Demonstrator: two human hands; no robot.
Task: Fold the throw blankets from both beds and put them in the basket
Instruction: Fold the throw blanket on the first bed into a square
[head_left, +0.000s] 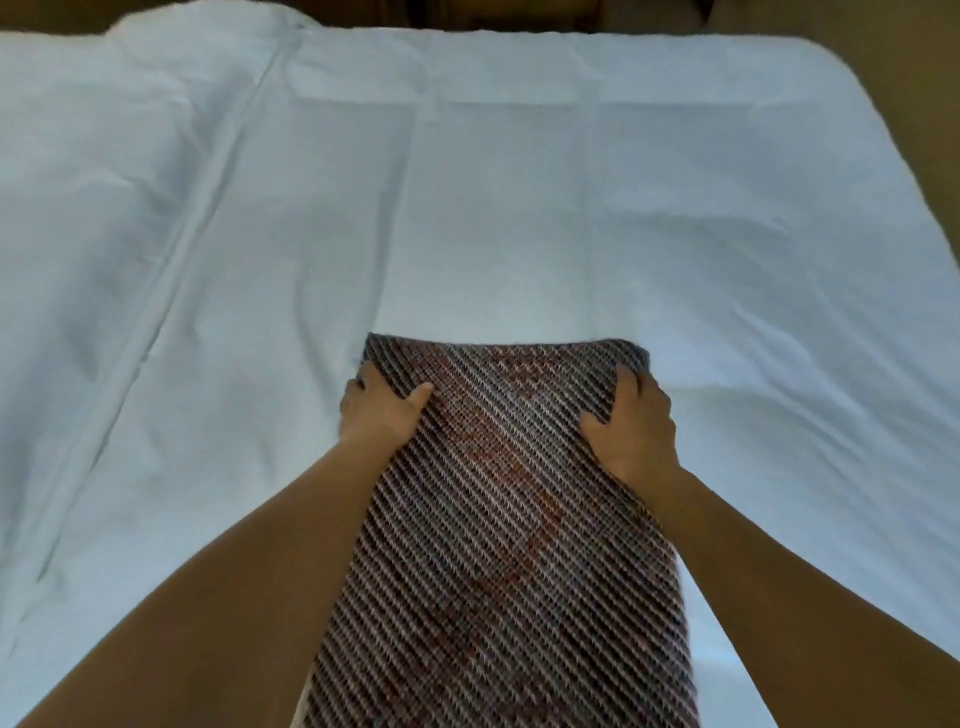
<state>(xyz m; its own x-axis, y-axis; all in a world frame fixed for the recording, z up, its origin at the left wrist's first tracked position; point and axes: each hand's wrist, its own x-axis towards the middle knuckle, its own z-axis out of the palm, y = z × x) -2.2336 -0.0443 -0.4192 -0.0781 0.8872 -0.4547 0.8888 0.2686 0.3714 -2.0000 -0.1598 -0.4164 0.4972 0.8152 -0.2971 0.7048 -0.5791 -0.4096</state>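
A dark throw blanket (498, 519) with diagonal light stripes and reddish patches lies folded into a long narrow strip on the white bed (467, 208). The strip runs from the bottom edge of the view up to the middle. My left hand (376, 410) grips its left edge near the far end, thumb on top and fingers tucked under. My right hand (631, 426) grips the right edge near the far corner in the same way. No basket is in view.
The white bedding spreads wide on all sides, with creases and a long seam (208, 208) running diagonally on the left. Brown floor or furniture (924, 78) shows past the bed's far right corner and along the top edge.
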